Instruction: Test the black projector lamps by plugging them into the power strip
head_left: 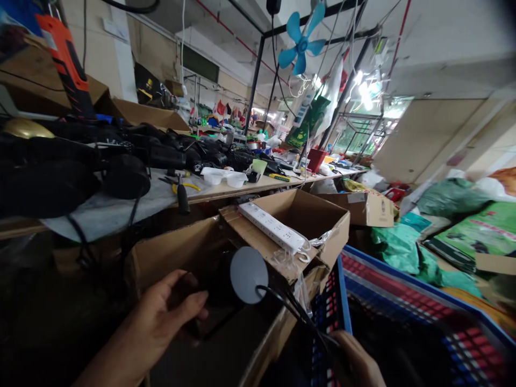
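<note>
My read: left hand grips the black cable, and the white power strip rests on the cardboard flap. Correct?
Not quite: the head view shows the right hand gripping the black cable, not the left hand. The white power strip does rest on the cardboard flap.

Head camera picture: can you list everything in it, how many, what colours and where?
grey-ended device: one, black and grey, over an open box
black cord: strand count unclear, from grey end to right hand
cardboard boxes: several, brown, middle and left
power strip: one, white, on a box flap
plastic basket: one, blue-rimmed, red and white, lower right
table: one, pale edge, left to centre
piled items: many, black, on table
fan: one, blue, top
orange tool: one, orange and black, upper left
bags: several, mostly green, right
background clutter: too blurred to count
left hand: one, bare, beside device
right hand: one, bare, bottom right
</note>
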A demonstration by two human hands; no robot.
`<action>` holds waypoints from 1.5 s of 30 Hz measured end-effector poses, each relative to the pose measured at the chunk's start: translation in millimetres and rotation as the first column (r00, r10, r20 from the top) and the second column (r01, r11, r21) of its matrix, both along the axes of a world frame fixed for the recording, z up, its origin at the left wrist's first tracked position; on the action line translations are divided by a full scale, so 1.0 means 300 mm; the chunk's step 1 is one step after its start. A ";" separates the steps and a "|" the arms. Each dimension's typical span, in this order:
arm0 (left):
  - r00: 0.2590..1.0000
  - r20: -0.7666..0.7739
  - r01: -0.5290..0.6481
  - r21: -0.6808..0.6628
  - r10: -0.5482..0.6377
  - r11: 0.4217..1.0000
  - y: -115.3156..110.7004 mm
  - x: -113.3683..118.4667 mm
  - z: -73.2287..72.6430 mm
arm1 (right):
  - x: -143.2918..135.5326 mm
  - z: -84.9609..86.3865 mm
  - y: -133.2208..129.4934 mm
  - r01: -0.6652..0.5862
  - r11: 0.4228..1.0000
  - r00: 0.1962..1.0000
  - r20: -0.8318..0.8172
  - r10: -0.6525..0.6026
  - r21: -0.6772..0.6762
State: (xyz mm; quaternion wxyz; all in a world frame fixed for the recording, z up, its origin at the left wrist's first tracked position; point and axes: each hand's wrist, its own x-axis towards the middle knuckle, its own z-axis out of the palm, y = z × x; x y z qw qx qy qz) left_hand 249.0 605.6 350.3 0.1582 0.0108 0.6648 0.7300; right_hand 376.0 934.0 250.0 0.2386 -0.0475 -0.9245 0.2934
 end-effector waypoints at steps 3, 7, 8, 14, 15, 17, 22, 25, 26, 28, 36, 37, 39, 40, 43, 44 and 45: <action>0.998 0.057 0.007 0.016 -0.008 1.000 -0.029 -0.028 -0.006 | -0.136 0.084 0.072 0.121 0.989 0.987 -0.120 -0.110 0.087; 0.984 0.177 -0.049 0.092 0.032 0.995 -0.010 -0.053 -0.018 | -0.385 0.220 0.130 0.177 0.984 0.978 -0.110 -0.176 0.001; 0.980 0.196 -0.055 0.118 0.031 0.991 0.003 -0.059 -0.021 | -0.451 0.249 0.135 0.173 0.985 0.978 -0.112 -0.174 -0.018; 0.968 0.248 -0.027 0.262 -0.041 0.965 0.088 -0.114 -0.084 | -0.734 0.312 0.124 0.163 0.987 0.979 -0.128 -0.159 0.017; 0.967 0.253 -0.030 0.269 -0.041 0.963 0.095 -0.124 -0.099 | -0.756 0.310 0.119 0.166 0.986 0.979 -0.125 -0.162 0.028; 0.966 0.258 -0.043 0.275 -0.030 0.961 0.102 -0.142 -0.124 | -0.783 0.305 0.111 0.165 0.985 0.981 -0.115 -0.159 0.051; 0.972 0.233 -0.029 0.288 -0.041 0.957 0.104 -0.167 -0.147 | -0.791 0.266 0.113 0.143 0.985 0.986 -0.098 -0.133 0.099; 0.978 0.198 0.007 0.296 -0.069 0.955 0.111 -0.176 -0.141 | -0.773 0.211 0.124 0.153 0.983 0.984 -0.110 -0.142 0.097; 0.979 0.182 0.027 0.306 -0.086 0.952 0.115 -0.180 -0.136 | -0.765 0.192 0.126 0.161 0.983 0.982 -0.118 -0.150 0.092; 0.979 0.159 0.066 0.333 -0.125 0.941 0.126 -0.193 -0.127 | -0.753 0.160 0.125 0.171 0.982 0.978 -0.135 -0.159 0.082; 0.972 0.160 0.098 0.382 -0.170 0.919 0.159 -0.254 -0.085 | -0.767 0.108 0.105 0.194 0.973 0.955 -0.251 -0.159 0.122; 0.973 0.153 0.102 0.384 -0.172 0.918 0.160 -0.256 -0.080 | -0.769 0.102 0.108 0.200 0.971 0.952 -0.259 -0.161 0.130; 0.976 0.134 0.108 0.390 -0.172 0.914 0.163 -0.258 -0.072 | -0.770 0.092 0.115 0.207 0.969 0.952 -0.257 -0.168 0.132; 0.977 0.124 0.109 0.393 -0.171 0.913 0.163 -0.259 -0.068 | -0.770 0.089 0.117 0.209 0.969 0.952 -0.256 -0.170 0.134; 0.979 0.102 0.121 0.402 -0.175 0.908 0.164 -0.264 -0.059 | -0.770 0.085 0.116 0.216 0.966 0.949 -0.261 -0.175 0.141; 0.980 0.096 0.124 0.404 -0.177 0.906 0.164 -0.266 -0.056 | -0.769 0.085 0.113 0.219 0.965 0.949 -0.263 -0.176 0.144; 0.980 0.091 0.126 0.407 -0.177 0.905 0.163 -0.267 -0.053 | -0.769 0.086 0.111 0.224 0.963 0.947 -0.267 -0.179 0.148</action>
